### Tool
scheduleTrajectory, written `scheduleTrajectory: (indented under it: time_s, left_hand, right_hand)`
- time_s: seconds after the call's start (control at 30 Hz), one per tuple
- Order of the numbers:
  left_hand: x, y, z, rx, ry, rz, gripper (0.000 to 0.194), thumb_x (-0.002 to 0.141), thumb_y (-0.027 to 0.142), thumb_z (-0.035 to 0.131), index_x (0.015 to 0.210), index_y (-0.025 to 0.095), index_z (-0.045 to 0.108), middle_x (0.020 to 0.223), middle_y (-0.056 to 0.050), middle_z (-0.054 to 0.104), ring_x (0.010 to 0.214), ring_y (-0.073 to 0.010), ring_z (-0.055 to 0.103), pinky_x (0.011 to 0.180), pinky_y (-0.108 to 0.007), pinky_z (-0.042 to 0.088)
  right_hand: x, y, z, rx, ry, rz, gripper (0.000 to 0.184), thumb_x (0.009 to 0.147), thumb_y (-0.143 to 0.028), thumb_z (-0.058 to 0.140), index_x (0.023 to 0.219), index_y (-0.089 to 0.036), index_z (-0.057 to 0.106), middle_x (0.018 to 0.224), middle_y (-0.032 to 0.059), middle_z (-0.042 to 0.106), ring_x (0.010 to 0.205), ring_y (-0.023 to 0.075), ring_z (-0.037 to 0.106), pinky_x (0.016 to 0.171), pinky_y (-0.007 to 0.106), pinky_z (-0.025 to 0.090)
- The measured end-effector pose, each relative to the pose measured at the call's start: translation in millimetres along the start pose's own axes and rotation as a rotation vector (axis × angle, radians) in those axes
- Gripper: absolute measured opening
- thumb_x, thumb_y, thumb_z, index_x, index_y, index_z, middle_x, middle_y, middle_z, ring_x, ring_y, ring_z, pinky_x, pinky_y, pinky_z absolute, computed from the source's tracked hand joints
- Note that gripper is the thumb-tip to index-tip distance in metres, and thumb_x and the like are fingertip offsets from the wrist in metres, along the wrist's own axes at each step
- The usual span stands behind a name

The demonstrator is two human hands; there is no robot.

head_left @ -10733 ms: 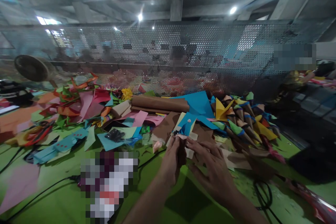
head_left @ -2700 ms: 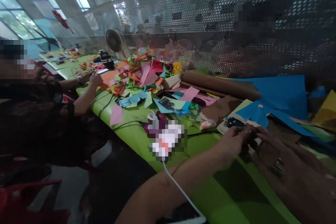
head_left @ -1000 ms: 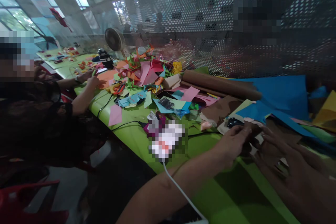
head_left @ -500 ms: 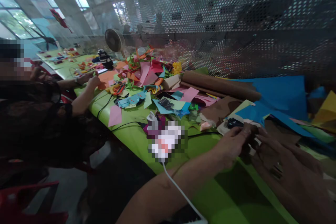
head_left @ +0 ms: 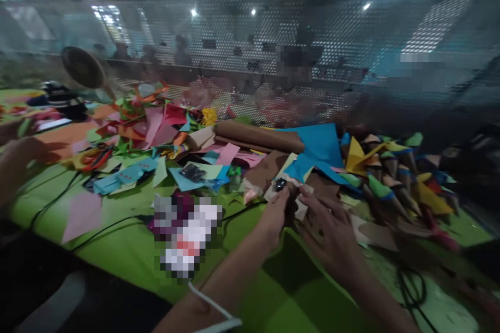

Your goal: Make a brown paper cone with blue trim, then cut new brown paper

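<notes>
My left hand is closed in a pinch over the green table, near the middle of the view. A small dark brown piece shows at its fingertips, too blurred to name. Close on its right, my right hand has its fingers stretched out and apart, the fingertips near that piece. Just behind the hands lie a small black shiny object on pale paper, blue paper and brown paper.
A phone with a white cable lies left of my forearm. Scissors, coloured paper scraps and a brown roll cover the table's back. Brown cones with coloured tips are piled right. Another person's hand is far left. A fan stands behind.
My view has turned to the right, so the table's things sit further left and the cone pile shows. My hands stay close together; the right hand's fingers look more spread.
</notes>
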State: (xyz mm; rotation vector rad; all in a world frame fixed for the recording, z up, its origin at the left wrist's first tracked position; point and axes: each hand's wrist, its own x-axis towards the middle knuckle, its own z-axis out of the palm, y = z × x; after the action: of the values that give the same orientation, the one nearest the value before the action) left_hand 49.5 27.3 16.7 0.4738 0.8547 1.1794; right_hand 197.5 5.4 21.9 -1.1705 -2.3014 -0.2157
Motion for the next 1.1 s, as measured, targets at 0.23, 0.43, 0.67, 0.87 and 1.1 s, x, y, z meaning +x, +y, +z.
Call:
scheduleTrajectory:
  time_s: [0.23, 0.43, 0.67, 0.87, 1.1]
  left_hand:
    - [2.3, -5.5, -5.2, 0.016, -0.038, 0.038, 0.05, 0.07, 0.063, 0.071, 0.084, 0.017, 0.06, 0.061, 0.007, 0.037, 0.051, -0.006, 0.029, 0.046, -0.018, 0.021]
    - [2.7, -5.3, -3.5, 0.125, -0.03, 0.077, 0.049, 0.069, 0.064, 0.072, 0.089, 0.019, 0.065, 0.065, 0.005, 0.045, 0.054, -0.0073, 0.035, 0.048, -0.018, 0.023]
    - [1.0, -3.3, -2.1, 0.187, 0.004, 0.092, 0.051, 0.071, 0.061, 0.072, 0.105, 0.023, 0.069, 0.077, 0.001, 0.055, 0.064, -0.009, 0.045, 0.054, -0.019, 0.03]
    - [0.9, -4.1, -3.3, 0.209, -0.001, 0.124, 0.053, 0.071, 0.064, 0.07, 0.102, 0.02, 0.068, 0.07, 0.002, 0.051, 0.059, -0.009, 0.041, 0.052, -0.02, 0.027]
    - [1.1, -5.6, -3.2, 0.186, -0.017, 0.155, 0.044, 0.073, 0.056, 0.073, 0.1, 0.021, 0.069, 0.073, 0.0, 0.054, 0.063, -0.011, 0.045, 0.055, -0.021, 0.032]
  right_hand:
    - [-0.7, -5.3, -5.4, 0.042, 0.006, 0.002, 0.051, 0.091, -0.026, 0.055, 0.14, -0.023, 0.041, 0.144, 0.009, 0.053, 0.124, 0.0284, 0.047, 0.096, 0.043, 0.039]
    - [-0.1, -4.1, -3.9, 0.045, 0.029, -0.001, 0.053, 0.09, -0.022, 0.056, 0.14, -0.023, 0.04, 0.144, 0.0071, 0.053, 0.124, 0.0272, 0.046, 0.097, 0.043, 0.037]
    - [2.2, -4.9, -5.1, 0.044, 0.046, 0.02, 0.052, 0.091, -0.021, 0.055, 0.141, -0.022, 0.039, 0.147, 0.0047, 0.051, 0.126, 0.0266, 0.044, 0.1, 0.043, 0.036]
    - [1.2, -5.5, -4.0, 0.052, 0.032, -0.006, 0.054, 0.09, -0.019, 0.055, 0.141, -0.023, 0.039, 0.147, 0.0042, 0.05, 0.128, 0.0255, 0.044, 0.1, 0.042, 0.036]
    - [-0.6, -4.0, -3.0, 0.099, 0.023, 0.043, 0.057, 0.089, -0.019, 0.057, 0.142, -0.025, 0.038, 0.149, 0.0024, 0.048, 0.127, 0.0262, 0.044, 0.099, 0.043, 0.037]
